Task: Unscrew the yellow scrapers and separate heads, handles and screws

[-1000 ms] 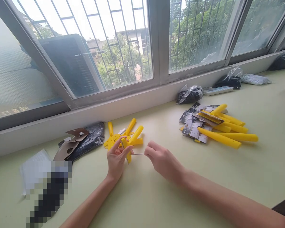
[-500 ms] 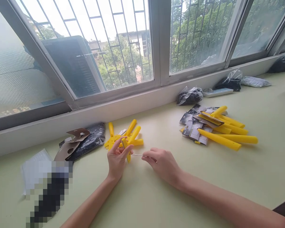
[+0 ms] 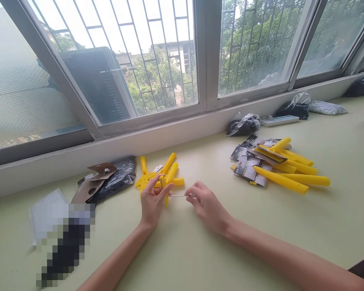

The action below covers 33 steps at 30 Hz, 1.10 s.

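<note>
My left hand is closed round a small yellow plastic tool, held upright just above the pale green table. My right hand pinches the far end of a thin metal rod that runs level between the two hands, its left end at the yellow tool. Directly behind my left hand lies a small heap of yellow plastic parts.
A bigger pile of long yellow handles and printed cards lies to the right. Brown card pieces on a black bag sit at the left, a white packet further left. Black bags line the window sill.
My right hand slid along the rod toward the left hand and back a little, still pinching it. The left hand keeps its hold on the yellow tool. The view shifted slightly.
</note>
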Available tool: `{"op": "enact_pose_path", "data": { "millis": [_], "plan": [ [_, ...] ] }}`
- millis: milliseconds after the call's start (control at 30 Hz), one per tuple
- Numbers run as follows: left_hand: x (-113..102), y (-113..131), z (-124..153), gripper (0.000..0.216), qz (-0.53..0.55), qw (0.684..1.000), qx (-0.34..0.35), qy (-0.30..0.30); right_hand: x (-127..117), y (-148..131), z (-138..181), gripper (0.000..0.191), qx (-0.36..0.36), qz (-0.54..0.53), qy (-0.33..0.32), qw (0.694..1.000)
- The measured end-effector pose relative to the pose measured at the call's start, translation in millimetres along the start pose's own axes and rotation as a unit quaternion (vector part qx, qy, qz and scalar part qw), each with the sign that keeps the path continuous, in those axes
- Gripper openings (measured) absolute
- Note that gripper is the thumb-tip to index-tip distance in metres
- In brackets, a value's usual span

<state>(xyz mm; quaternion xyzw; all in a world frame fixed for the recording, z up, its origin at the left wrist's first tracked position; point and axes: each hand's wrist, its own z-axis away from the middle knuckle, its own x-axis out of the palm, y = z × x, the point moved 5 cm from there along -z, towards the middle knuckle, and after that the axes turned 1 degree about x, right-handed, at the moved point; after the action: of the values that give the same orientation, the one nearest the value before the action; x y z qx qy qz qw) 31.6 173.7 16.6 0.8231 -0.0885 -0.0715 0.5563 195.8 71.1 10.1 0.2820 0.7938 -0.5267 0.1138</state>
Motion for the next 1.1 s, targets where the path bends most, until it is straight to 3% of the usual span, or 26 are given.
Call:
{"op": "enact_pose_path", "data": {
  "millis": [100, 233, 400, 567, 800, 1100],
  "plan": [
    [0, -2, -1, 0.042, -0.003, 1.0, -0.014, -0.005, 3, 0, 0, 0.008, 0.017, 0.005, -0.016, 1.0],
    [1, -10, -2, 0.042, -0.011, 0.998, -0.039, -0.038, 5, 1, -1, 0.028, 0.023, 0.058, -0.045, 0.997],
    [3, -15, -2, 0.042, -0.018, 0.995, -0.072, -0.073, -4, 6, -5, 0.02, 0.011, 0.005, -0.028, 1.0],
    [3, -16, -6, 0.045, -0.022, 0.993, -0.066, -0.09, -6, 8, -3, 0.015, 0.052, 0.014, -0.022, 0.998],
    [4, -9, -8, 0.044, -0.037, 0.994, -0.058, -0.085, -6, -4, -1, 0.038, 0.062, 0.062, -0.039, 0.995],
    [7, -4, -4, 0.039, 0.004, 0.987, -0.097, -0.131, -18, 18, -10, 0.016, 0.102, -0.086, -0.019, 0.991]
  ]
}}
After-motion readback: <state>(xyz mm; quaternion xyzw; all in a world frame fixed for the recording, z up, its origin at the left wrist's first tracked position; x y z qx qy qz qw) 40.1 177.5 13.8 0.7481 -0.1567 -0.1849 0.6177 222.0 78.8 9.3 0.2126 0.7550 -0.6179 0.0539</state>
